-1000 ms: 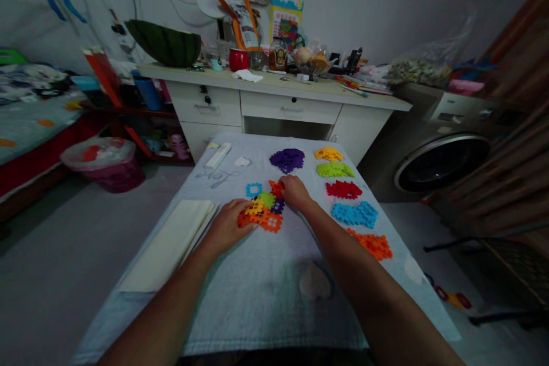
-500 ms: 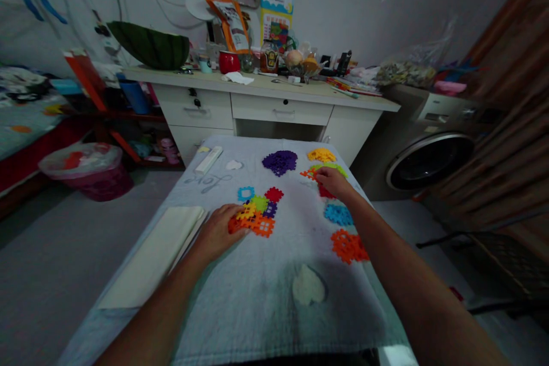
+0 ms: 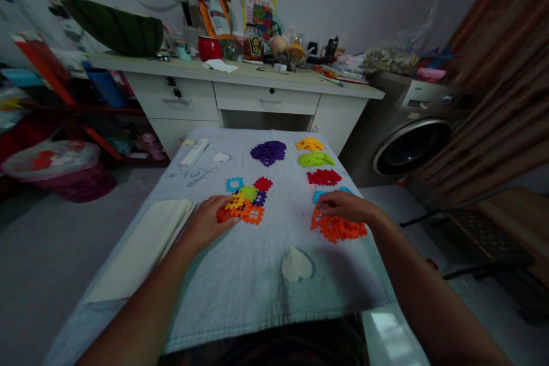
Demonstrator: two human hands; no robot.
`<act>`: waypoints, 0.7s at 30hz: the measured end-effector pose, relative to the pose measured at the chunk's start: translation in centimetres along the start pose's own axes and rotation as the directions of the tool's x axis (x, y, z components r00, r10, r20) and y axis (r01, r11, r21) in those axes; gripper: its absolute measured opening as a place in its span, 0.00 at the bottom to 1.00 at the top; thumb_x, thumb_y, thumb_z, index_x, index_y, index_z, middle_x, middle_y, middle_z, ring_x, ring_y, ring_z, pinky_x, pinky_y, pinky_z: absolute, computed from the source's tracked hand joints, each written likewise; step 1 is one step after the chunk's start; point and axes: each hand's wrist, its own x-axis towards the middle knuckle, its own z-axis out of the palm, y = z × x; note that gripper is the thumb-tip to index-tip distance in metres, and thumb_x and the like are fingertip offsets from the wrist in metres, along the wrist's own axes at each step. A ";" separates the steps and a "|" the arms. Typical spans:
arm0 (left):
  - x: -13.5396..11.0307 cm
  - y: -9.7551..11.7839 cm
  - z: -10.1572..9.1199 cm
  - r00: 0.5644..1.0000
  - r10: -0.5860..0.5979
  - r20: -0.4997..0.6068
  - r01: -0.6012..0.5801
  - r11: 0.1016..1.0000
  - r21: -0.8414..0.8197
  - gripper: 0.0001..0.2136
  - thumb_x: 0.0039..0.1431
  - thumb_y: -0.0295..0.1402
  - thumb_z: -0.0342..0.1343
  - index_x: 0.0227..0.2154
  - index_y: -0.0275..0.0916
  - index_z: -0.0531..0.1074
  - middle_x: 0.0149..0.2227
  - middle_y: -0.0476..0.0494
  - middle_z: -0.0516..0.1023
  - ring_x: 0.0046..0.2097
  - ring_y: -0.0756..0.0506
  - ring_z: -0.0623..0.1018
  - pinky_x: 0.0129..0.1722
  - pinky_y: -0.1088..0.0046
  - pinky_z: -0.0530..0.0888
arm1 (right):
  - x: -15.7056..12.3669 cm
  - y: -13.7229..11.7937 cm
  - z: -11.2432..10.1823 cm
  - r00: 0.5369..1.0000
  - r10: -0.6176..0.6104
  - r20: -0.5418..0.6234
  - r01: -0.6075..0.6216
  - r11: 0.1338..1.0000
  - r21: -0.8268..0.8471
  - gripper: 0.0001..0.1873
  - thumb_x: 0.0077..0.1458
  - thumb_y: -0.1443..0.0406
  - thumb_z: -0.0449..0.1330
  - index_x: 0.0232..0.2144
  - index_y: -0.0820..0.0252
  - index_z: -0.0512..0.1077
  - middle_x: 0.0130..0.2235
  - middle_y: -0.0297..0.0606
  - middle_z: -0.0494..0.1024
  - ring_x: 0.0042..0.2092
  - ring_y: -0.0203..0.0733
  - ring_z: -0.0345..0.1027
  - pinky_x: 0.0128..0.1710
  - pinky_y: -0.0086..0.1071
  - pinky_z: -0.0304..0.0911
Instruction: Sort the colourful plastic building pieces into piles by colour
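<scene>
My left hand (image 3: 213, 219) curls around the left side of a small mixed cluster of flat plastic interlocking pieces; orange pieces (image 3: 252, 213) lie by its thumb and a yellow one (image 3: 235, 201) by its fingers. A green piece (image 3: 249, 193), purple piece (image 3: 259, 198), red piece (image 3: 263, 183) and blue square frame (image 3: 234, 184) lie just beyond. My right hand (image 3: 346, 206) pinches an orange interlocking piece (image 3: 316, 218) at the left edge of the orange pile (image 3: 343, 230). It partly covers the blue pile (image 3: 318, 195). Its fingertips are partly hidden.
Red (image 3: 324, 177), green (image 3: 316, 159), yellow (image 3: 310, 144) and purple piles (image 3: 269, 152) lie farther back on the cloth-covered table (image 3: 257, 309). A folded cream cloth (image 3: 137, 251) and white strip-shaped object (image 3: 195, 153) lie left. Behind stand a desk (image 3: 240, 77) and washing machine (image 3: 412, 126).
My right hand has come back from the green and red piles to the orange pile, with the orange piece. My left hand stays at the mixed cluster. The view has shifted slightly.
</scene>
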 end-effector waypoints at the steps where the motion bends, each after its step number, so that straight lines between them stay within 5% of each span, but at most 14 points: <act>1: 0.0 0.0 0.0 1.000 -0.002 0.003 0.002 1.000 0.000 0.25 0.51 0.48 0.59 0.50 0.40 0.71 0.52 0.38 0.76 0.53 0.37 0.75 0.56 0.57 0.69 | -0.3 -0.2 0.2 1.000 0.007 0.012 -0.006 0.999 -0.038 0.12 0.53 0.68 0.55 0.36 0.58 0.77 0.29 0.33 0.75 0.31 0.36 0.66 0.32 0.28 0.59; 8: 0.0 0.2 0.0 1.000 -0.004 -0.023 0.003 1.000 -0.016 0.24 0.50 0.47 0.59 0.48 0.41 0.73 0.50 0.39 0.77 0.51 0.37 0.76 0.55 0.58 0.70 | -0.9 -1.2 1.8 0.998 0.025 -0.057 -0.042 0.948 -0.317 0.16 0.51 0.74 0.55 0.40 0.60 0.78 0.41 0.43 0.78 0.44 0.45 0.69 0.44 0.34 0.61; 14: -0.1 0.5 -0.1 1.000 -0.001 -0.022 0.001 1.000 -0.019 0.24 0.50 0.46 0.59 0.49 0.40 0.73 0.49 0.39 0.77 0.51 0.37 0.76 0.53 0.57 0.72 | -0.5 -2.1 3.6 0.996 -0.002 -0.088 -0.038 0.891 -0.453 0.12 0.52 0.72 0.59 0.38 0.60 0.79 0.39 0.46 0.77 0.44 0.49 0.69 0.44 0.36 0.60; 21: -0.2 0.5 0.0 1.000 0.007 -0.021 -0.007 1.000 -0.015 0.24 0.52 0.46 0.60 0.50 0.41 0.72 0.51 0.39 0.76 0.52 0.37 0.75 0.55 0.57 0.69 | 5.0 -6.7 4.6 0.987 -0.075 -0.142 0.006 0.901 -0.434 0.13 0.57 0.66 0.58 0.45 0.61 0.75 0.44 0.46 0.77 0.46 0.47 0.69 0.46 0.36 0.60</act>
